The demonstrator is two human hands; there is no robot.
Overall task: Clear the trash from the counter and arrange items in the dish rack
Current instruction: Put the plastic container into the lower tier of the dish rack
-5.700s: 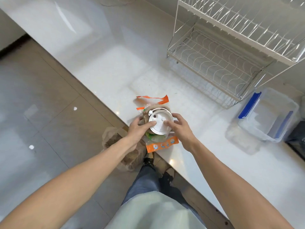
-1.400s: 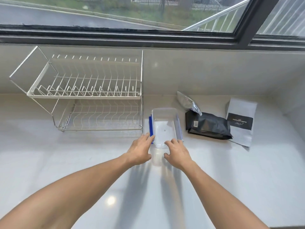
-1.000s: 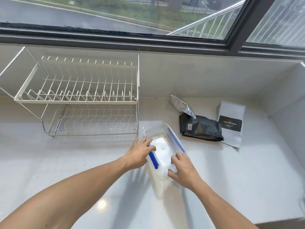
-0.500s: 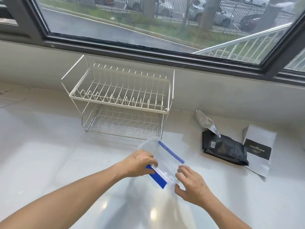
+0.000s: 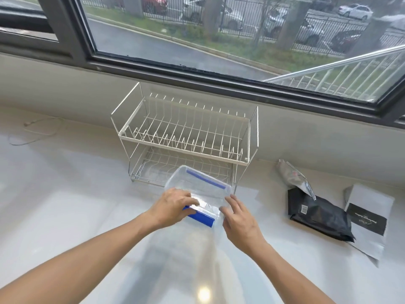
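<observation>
Left hand (image 5: 173,207) grips container (image 5: 197,189) near its blue clip; right hand (image 5: 238,218), fingers relaxed, steadies the corner; one-sided grip risks dropping it short of dish rack (image 5: 186,137)

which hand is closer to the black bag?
Right. The right hand is at the clear container's right end, toward the black bag; the left hand grips its far-side blue clip.

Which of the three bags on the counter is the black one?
The black pouch, lying between the crumpled silver bag and the flat white bag.
</observation>
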